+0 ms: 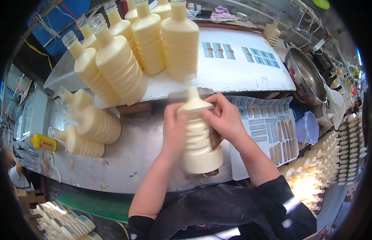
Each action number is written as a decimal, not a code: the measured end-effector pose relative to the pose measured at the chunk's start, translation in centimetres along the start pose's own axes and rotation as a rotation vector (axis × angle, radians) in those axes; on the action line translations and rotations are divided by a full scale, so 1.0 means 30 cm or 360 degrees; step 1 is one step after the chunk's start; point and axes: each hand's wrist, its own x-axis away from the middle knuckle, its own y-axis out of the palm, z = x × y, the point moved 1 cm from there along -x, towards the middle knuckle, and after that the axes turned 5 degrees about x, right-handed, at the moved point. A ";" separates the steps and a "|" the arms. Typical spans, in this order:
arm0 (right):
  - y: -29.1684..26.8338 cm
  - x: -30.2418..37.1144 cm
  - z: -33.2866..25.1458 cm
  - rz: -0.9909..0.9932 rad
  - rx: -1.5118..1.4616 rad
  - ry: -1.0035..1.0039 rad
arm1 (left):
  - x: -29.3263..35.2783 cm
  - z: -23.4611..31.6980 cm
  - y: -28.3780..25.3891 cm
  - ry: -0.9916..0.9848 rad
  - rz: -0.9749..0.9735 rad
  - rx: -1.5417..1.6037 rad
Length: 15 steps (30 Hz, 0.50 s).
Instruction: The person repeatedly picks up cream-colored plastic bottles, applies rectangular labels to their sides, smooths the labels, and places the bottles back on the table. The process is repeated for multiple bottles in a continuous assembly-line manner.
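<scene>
A cream-coloured ribbed bottle [198,132] with a narrow clear-tipped neck stands upright between my hands at the front of the workbench. My left hand [174,126] is slightly blurred and lies against the bottle's left side, its fingers curled round toward the shoulder. On the other side, my right hand [227,119] grips the shoulder, with the thumb pressed on the front and the fingers bent behind it. Below that thumb a brown label-like patch [215,140] shows along the bottle's right side. My right palm and fingers partly cover its upper part.
Several cream bottles [180,44] stand on the white board [250,78] at the back left. More bottles [100,124] lie at left near a yellow bottle [44,143]. Right of my hands are a printed label sheet [262,132], a lilac basin [307,128] and a metal pan [308,74].
</scene>
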 end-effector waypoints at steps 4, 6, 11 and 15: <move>-0.018 -0.001 0.017 -0.0006 -0.0256 0.0036 | 0.005 0.021 0.010 -0.0139 0.0005 0.0316; -0.054 -0.024 0.046 0.0015 -0.0791 0.0097 | 0.002 0.019 -0.001 -0.0144 -0.0006 0.0411; -0.075 0.040 0.008 0.0644 -0.0497 -0.0343 | 0.001 0.028 0.019 -0.0161 0.0071 0.0165; 0.007 0.115 -0.065 0.0579 0.0416 -0.1542 | 0.007 0.007 0.010 -0.0211 0.0079 0.0545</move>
